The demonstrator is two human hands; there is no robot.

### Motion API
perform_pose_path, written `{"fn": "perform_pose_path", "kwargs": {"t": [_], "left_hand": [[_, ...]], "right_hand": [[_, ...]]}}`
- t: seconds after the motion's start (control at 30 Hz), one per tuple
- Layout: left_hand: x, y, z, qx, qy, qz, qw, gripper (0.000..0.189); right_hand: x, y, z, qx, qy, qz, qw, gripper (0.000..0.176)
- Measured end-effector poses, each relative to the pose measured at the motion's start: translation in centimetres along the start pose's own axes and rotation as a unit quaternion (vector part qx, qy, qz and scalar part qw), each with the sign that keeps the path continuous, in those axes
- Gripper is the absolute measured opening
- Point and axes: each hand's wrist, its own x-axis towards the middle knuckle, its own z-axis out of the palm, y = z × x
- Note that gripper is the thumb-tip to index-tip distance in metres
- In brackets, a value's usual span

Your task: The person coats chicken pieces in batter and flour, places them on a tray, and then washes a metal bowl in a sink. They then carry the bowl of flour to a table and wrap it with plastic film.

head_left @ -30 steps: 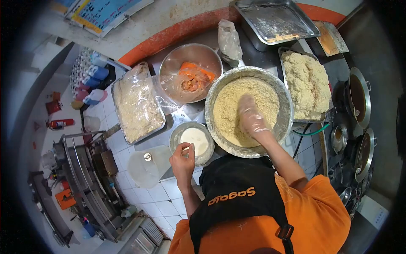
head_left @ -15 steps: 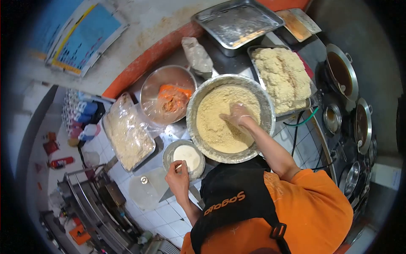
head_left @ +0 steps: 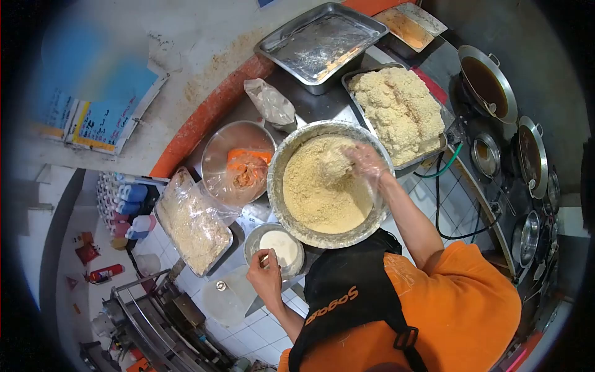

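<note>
A large metal bowl (head_left: 286, 230) of pale yellow crumbs (head_left: 310, 192) stands in front of me. Inside it, at the right, my right hand (head_left: 367, 163) wears a clear plastic glove. Its fingers are smeared by motion, right beside a crumb-covered lump (head_left: 335, 162) raised above the rest. My left hand (head_left: 265, 277) is bare and closed in a pinch at the near rim of a smaller bowl (head_left: 298, 265). What the pinch holds, if anything, I cannot make out. White liquid or batter (head_left: 279, 247) shows in that smaller bowl.
Left of the large bowl are a steel bowl (head_left: 217, 149) with an orange filling in plastic and a plastic-covered tray of crumbs (head_left: 195, 232). A heaped crumb tray (head_left: 400, 111) and an upturned-looking steel pan (head_left: 322, 40) lie beyond. Woks (head_left: 486, 84) of brown liquid stand at the right.
My right hand has moved up and right within the large bowl, and a crumb-covered lump now shows beside it. My left hand stays by the small bowl. The view has shifted slightly.
</note>
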Motion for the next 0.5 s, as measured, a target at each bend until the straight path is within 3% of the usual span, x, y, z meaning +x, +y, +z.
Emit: {"fn": "perform_pose_path", "kwargs": {"t": [0.1, 0.17, 0.23, 0.3, 0.37, 0.4, 0.47, 0.5], "left_hand": [[0.2, -0.7, 0.1, 0.017, -0.014, 0.0, 1.0, 0.018], [0.5, -1.1, 0.3, 0.032, -0.007, 0.035, 0.999, 0.018], [0.7, -1.3, 0.5, 0.03, -0.012, 0.041, 0.999, 0.018], [0.9, -1.0, 0.7, 0.03, -0.016, 0.046, 0.998, 0.018], [0.9, -0.2, 0.6, 0.033, -0.021, 0.047, 0.998, 0.018], [0.9, 0.1, 0.6, 0.032, -0.021, 0.05, 0.998, 0.018], [0.9, 0.5, 0.6, 0.037, -0.017, 0.049, 0.998, 0.017], [1.0, 0.6, 0.6, 0.038, -0.015, 0.049, 0.998, 0.017]], "right_hand": [[1.2, -1.7, -4.6, 0.052, -0.034, 0.025, 0.998, 0.065], [3.7, -0.2, -7.1, 0.115, 0.019, -0.009, 0.993, 0.059], [4.6, -0.8, -8.8, 0.342, 0.016, -0.067, 0.937, 0.049], [5.1, -1.9, -10.8, 0.375, 0.043, -0.09, 0.921, 0.039], [7.3, -1.1, -14.1, 0.121, 0.175, -0.052, 0.976, 0.037], [9.2, 0.5, -15.8, 0.122, 0.176, -0.054, 0.975, 0.037], [13.0, 4.0, -18.0, 0.004, 0.218, -0.232, 0.948, 0.041], [11.7, 2.5, -17.6, 0.005, 0.216, -0.232, 0.948, 0.041]]}}
